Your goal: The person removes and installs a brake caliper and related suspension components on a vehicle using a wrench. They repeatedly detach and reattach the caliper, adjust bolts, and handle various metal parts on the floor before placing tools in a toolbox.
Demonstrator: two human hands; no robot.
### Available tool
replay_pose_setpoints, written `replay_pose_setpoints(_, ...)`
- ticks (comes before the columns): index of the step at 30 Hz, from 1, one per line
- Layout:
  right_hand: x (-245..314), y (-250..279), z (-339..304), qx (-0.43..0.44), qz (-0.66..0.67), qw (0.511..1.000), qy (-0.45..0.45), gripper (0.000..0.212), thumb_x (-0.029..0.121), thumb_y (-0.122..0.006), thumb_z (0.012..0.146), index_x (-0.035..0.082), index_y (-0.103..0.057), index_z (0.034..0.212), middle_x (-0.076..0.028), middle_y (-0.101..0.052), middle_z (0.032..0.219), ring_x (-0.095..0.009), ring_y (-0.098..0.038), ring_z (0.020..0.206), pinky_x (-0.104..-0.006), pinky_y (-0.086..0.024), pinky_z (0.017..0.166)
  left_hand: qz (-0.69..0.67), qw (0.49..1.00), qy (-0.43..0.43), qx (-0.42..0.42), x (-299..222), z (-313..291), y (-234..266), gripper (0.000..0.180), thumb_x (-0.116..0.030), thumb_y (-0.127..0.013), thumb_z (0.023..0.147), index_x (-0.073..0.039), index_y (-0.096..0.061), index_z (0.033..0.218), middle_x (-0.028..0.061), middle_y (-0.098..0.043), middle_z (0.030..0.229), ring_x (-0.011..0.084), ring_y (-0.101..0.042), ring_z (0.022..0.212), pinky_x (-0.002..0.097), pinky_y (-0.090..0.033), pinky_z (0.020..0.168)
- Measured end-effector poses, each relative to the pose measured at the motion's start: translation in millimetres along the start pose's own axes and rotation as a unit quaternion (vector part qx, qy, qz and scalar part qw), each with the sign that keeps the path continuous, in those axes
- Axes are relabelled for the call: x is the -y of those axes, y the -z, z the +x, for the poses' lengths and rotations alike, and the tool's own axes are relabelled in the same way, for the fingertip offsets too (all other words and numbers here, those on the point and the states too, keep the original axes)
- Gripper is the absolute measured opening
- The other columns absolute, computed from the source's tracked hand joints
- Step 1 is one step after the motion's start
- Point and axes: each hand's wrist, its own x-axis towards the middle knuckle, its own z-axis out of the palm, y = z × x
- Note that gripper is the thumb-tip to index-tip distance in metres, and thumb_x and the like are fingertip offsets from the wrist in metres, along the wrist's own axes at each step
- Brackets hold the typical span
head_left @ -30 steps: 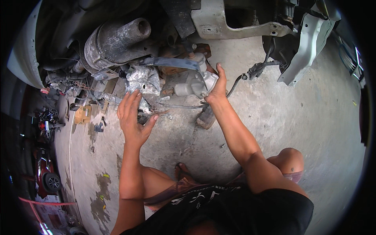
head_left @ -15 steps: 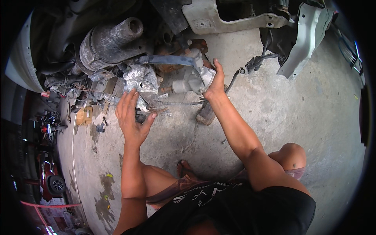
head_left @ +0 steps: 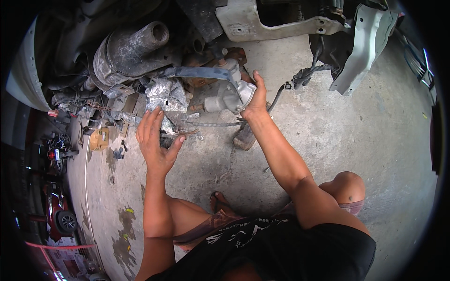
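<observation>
A silver-grey cast metal housing point(head_left: 229, 99) with a round stub on its left side hangs under the vehicle's front. My right hand point(head_left: 255, 102) cups its right side, thumb pointing up; the other fingers are hidden behind it. A dark flat metal strap point(head_left: 199, 72) runs across to the housing and bends down over its face. Beside a crumpled silver heat shield point(head_left: 168, 93), my left hand point(head_left: 155, 143) is spread open, its fingertips close to the shield's lower edge. Whether they touch it cannot be made out.
A large dirty metal cylinder point(head_left: 126, 51) sits at upper left among loose wires. Pale bent body brackets point(head_left: 262, 25) overhang the top. A black hose point(head_left: 280, 96) with a connector passes right of the housing. Below lies a wooden block point(head_left: 244, 136); a cardboard box point(head_left: 99, 139) stands left.
</observation>
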Motion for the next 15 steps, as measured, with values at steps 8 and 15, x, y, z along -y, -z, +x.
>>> replay_pose_setpoints(8, 0.5, -4.1, -3.2, 0.005, -0.007, 1.000, 0.005, 0.065, 0.056, -0.049, 0.094, 0.003, -0.057, 0.130, -0.012, -0.070, 0.106, -0.025, -0.067, 0.092, -0.0422, -0.056, 0.085, 0.005, 1.000, -0.004, 0.002, 1.4, 0.3, 1.0, 0.072, -0.045, -0.079, 0.078, 0.000, -0.059, 0.130, 0.0137, -0.058, 0.138, 0.0373, -0.044, 0.135, 0.0492, -0.029, 0.112)
replay_pose_setpoints(15, 1.3, 4.7, 2.3, -0.010, 0.014, 1.000, 0.012, 0.058, 0.049, -0.054, 0.092, 0.002, -0.060, 0.125, -0.013, -0.071, 0.104, -0.026, -0.068, 0.092, -0.0425, -0.057, 0.084, -0.002, 0.991, -0.083, -0.109, -19.6, 3.1, -1.1, 0.061, -0.042, -0.080, 0.079, 0.001, -0.061, 0.119, 0.0171, -0.062, 0.124, 0.0335, -0.052, 0.123, 0.0488, -0.038, 0.104)
